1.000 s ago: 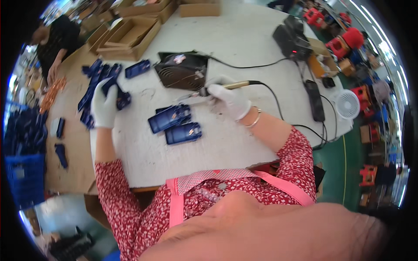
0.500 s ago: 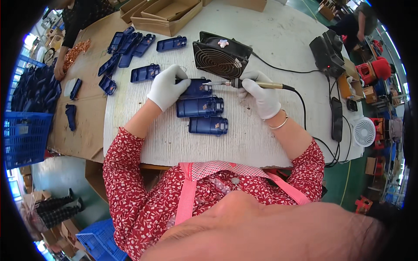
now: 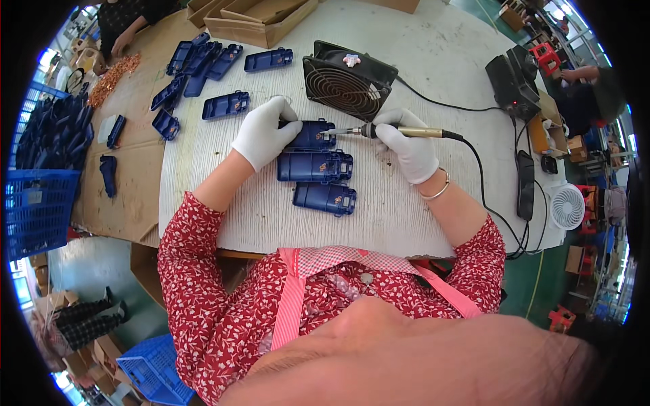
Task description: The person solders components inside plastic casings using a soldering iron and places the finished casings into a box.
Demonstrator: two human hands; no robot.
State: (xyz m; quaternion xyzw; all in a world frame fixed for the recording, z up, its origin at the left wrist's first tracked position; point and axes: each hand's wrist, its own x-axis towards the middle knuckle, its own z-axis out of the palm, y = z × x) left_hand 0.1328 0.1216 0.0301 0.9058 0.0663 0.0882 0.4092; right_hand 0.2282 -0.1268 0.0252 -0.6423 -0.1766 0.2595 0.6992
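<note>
Far left of the frame there's a blue crate (image 3: 37, 210) hanging off the edge of the bench, and just right of it a brown cardboard sheet (image 3: 135, 176) with a scatter of loose blue plastic shells (image 3: 196, 64) running up toward the upper left, looks like the waiting pile, parked within reach but out of the work zone. Moving toward the middle, the left hand (image 3: 265, 132) in a white glove is curled down over the top blue casing (image 3: 310, 134), fingers pressing on its left end, I'd guess to pin it so it doesn't skate around on the white mat (image 3: 386, 216). Two more blue casings sit right below it, the middle casing (image 3: 315, 166) and the lower casing (image 3: 325, 197), stacked in a neat column, probably lined up for the same treatment. Behind them, upper centre, a black fan (image 3: 347, 81) is tilted toward the work, likely to pull fumes away. Then the right hand (image 3: 409, 150), also gloved, is closed around a soldering iron (image 3: 399, 132) held like a pen, nearly level, tip pointing left and touching the right end of that top casing. So the casing sits right between both hands. Its cable (image 3: 487, 196) loops off to the black power unit (image 3: 514, 78) at upper right, and a small white fan (image 3: 567, 206) sits at the right edge.
</note>
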